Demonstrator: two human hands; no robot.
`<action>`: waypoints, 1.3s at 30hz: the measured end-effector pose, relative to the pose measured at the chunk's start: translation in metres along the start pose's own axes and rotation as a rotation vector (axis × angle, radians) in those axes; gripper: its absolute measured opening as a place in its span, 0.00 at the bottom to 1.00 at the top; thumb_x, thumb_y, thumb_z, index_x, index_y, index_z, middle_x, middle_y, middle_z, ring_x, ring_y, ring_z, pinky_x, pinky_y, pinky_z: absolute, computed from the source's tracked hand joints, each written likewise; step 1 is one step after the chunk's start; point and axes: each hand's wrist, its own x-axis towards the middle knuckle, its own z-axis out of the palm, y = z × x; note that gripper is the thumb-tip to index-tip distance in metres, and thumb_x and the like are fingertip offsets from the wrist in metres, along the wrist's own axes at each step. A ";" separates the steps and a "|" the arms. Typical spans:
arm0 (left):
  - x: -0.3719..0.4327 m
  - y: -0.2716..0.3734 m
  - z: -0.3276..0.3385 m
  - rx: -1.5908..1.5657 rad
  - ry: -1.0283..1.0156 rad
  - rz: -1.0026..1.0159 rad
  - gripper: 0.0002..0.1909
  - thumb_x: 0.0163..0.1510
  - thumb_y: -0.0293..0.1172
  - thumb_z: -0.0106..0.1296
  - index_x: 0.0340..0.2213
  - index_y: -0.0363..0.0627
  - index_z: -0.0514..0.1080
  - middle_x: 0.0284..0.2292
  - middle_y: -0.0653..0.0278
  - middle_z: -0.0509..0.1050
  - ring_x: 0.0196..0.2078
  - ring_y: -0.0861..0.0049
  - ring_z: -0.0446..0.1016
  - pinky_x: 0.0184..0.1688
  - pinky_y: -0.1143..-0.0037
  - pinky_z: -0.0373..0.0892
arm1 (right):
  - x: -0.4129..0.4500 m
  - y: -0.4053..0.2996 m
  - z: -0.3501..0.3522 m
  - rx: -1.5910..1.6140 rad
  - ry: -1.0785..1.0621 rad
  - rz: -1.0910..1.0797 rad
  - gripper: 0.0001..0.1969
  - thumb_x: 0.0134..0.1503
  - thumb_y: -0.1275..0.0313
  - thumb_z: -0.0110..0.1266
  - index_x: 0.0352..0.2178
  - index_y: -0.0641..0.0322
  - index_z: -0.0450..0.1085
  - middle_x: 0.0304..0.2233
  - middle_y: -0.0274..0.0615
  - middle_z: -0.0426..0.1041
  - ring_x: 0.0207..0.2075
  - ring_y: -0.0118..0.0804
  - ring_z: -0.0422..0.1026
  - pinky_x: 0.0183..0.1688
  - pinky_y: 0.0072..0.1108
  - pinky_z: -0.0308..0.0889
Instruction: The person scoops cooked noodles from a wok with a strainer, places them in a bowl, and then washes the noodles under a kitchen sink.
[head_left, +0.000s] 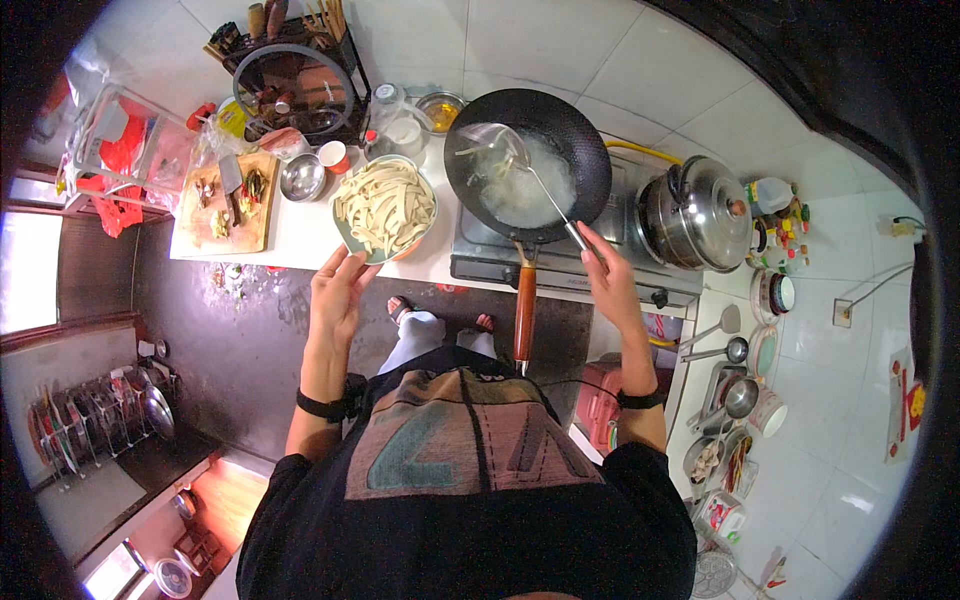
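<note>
The near rim of a bowl is pinched in the fingers of my left hand. Wide, flat pale noodles are heaped in that bowl, beside the wok at the counter's front. My right hand grips the handle of a metal skimmer. Its blurred head is over the black wok, with some noodle strips at it. Cloudy, steaming liquid fills the wok's bottom. The wok sits on a gas stove, its wooden handle pointing towards me.
Left of the bowl are a paper cup, a steel bowl and a cutting board bearing a cleaver and chopped ingredients. A lidded steel pot stands right of the wok. Ladles and bowls line the right counter.
</note>
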 end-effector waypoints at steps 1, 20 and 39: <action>0.001 -0.001 -0.001 0.002 -0.003 -0.002 0.19 0.58 0.18 0.50 0.51 0.24 0.68 0.45 0.52 0.76 0.45 0.68 0.78 0.50 0.72 0.76 | -0.001 -0.004 -0.007 -0.026 0.008 -0.086 0.20 0.65 0.68 0.49 0.58 0.54 0.67 0.27 0.38 0.75 0.23 0.28 0.68 0.28 0.25 0.64; 0.002 -0.004 0.011 0.017 -0.029 -0.011 0.19 0.58 0.17 0.49 0.51 0.23 0.67 0.45 0.51 0.75 0.45 0.68 0.78 0.50 0.73 0.76 | -0.018 -0.006 -0.082 -0.039 0.125 0.217 0.20 0.67 0.67 0.48 0.58 0.58 0.67 0.23 0.29 0.72 0.17 0.20 0.62 0.22 0.19 0.62; 0.002 -0.006 0.000 0.032 0.000 -0.020 0.19 0.60 0.19 0.49 0.52 0.27 0.67 0.48 0.54 0.75 0.49 0.67 0.76 0.55 0.70 0.73 | -0.053 0.026 -0.058 1.382 -0.253 0.997 0.19 0.69 0.59 0.40 0.55 0.56 0.64 0.13 0.17 0.50 0.10 0.15 0.45 0.17 0.14 0.46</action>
